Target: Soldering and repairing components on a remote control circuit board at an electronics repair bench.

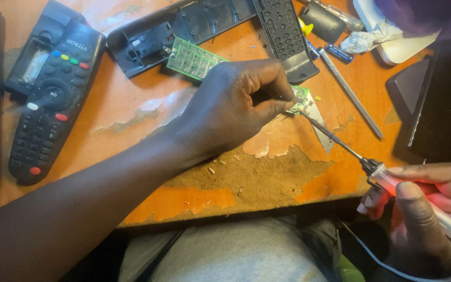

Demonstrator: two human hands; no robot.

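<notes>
Closest to the lens, down at 4 o'clock, the right hand (429, 209) is wrapped around a white soldering iron (392, 183) glowing red by the thumb, its thin tip running up toward centre. That tip meets the corner of a green circuit board (194, 58), which lies on the peeling orange table (131, 104) from about 12 o'clock to centre. The left hand (236, 104) sits on top of the board, fingers pinched tight on something small right where the tip lands; too tiny to tell what. At 9 o'clock lies a black remote control (48, 99); at 12 an opened remote shell (184, 26) and a rubber keypad (285, 31). A metal rod (351, 94) lies at 2 o'clock.
</notes>
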